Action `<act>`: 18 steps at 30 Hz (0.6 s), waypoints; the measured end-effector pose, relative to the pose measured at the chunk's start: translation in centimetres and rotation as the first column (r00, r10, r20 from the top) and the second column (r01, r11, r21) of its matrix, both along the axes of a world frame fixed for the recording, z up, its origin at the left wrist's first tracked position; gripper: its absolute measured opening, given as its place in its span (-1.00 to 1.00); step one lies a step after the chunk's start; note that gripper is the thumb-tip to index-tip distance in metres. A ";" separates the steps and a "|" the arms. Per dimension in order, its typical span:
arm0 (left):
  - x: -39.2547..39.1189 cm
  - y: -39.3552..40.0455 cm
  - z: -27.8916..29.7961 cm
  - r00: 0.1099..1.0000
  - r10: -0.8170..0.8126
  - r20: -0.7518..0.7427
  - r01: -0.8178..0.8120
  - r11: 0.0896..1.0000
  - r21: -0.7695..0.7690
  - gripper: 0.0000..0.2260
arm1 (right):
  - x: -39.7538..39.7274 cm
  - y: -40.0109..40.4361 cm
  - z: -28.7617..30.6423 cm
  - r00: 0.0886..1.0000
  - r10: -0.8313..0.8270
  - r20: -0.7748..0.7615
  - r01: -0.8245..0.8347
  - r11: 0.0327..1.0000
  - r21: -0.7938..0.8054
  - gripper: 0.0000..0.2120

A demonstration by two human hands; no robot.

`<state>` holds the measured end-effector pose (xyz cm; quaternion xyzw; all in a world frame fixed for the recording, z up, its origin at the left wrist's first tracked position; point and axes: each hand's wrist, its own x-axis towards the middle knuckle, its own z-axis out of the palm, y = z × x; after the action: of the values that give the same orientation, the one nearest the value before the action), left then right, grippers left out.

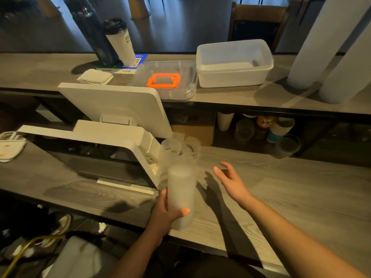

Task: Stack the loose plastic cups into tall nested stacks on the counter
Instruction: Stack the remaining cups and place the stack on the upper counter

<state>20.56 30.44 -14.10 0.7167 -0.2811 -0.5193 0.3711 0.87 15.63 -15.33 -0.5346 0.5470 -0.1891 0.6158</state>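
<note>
- Left hand holds the nested stack of frosted cups; grip wrapped round its lower part, thumb across the front, fingers behind. Stack is tilted slightly, its base low over the near edge of the tabletop; contact with the surface cannot be told.
- Right hand hovers above the tabletop, just right of the stack, not touching it. Grip wide, fingers spread and relaxed, holding nothing; its shadow falls on the wood below.
- Loose cups lie in a jumble behind the stack, several on their sides with mouths facing out, crowded against the right edge of the white point-of-sale terminal.
- Terminal has a second white screen behind it, back facing the camera.
- Raised shelf beyond: clear tray with an orange handle, a white plastic tub to its right, two tall white cup stacks at far right.
- Far left of the shelf: dark bottle, lidded white cup, folded napkins.
- Under the shelf: assorted cups, some clear, some paper.
</note>
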 end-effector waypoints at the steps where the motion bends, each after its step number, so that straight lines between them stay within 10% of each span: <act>1: 0.3 0.3 -0.1 1.000 -0.002 0.001 0.002 1.000 0.001 -0.03 | 0.0 0.1 -0.5 1.000 0.005 -0.017 -0.004 1.000 0.009 -0.32; 18: 6.1 5.7 -1.7 0.992 -0.014 -0.127 0.012 1.000 -0.014 -0.07 | 8.7 3.3 -2.3 0.970 0.142 -0.195 -0.151 0.988 -0.033 -0.12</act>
<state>26.64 36.15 -15.80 0.6777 -0.2648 -0.5645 0.3897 9.53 18.89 -17.59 -0.6037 0.5584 -0.1034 0.5596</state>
